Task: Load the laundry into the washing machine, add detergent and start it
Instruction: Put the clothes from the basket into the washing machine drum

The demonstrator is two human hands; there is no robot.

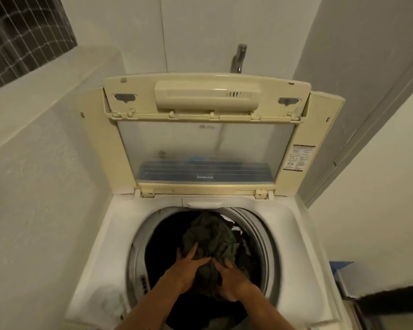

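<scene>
A top-loading washing machine [105, 246] stands in a narrow corner between pale walls, its lid [206, 148] folded up and leaning back against the rear wall. The lid's clear panel shows a faint logo, and a warning label [298, 158] runs down its right edge. Behind the lid a metal tap [239, 57] sticks out of the wall.

The round drum opening [260, 234] sits in the middle of the white top deck, ringed by a grey rim. Inside it lies a heap of dark laundry, and on top, toward the rear of the opening, a bunched olive-green garment [210, 234] rises above the rest.

Both bare forearms reach in from the near edge of the machine. The left hand [188, 263] lies on the near left side of the green garment, fingers spread and pressing into the cloth — open rather than closed round it. The right hand [231, 277] is just beside it, on the near right of the same bundle, with fingers curled down into the folds; it appears to grip a fold of the fabric, though the fingertips are buried in the cloth. The two hands nearly touch at the middle of the bundle.

At the upper left a window [22, 36] with a wire grille shows dark — at the lower right, beside the machine, a blue-edged box [343, 270] stands on the floor.
</scene>
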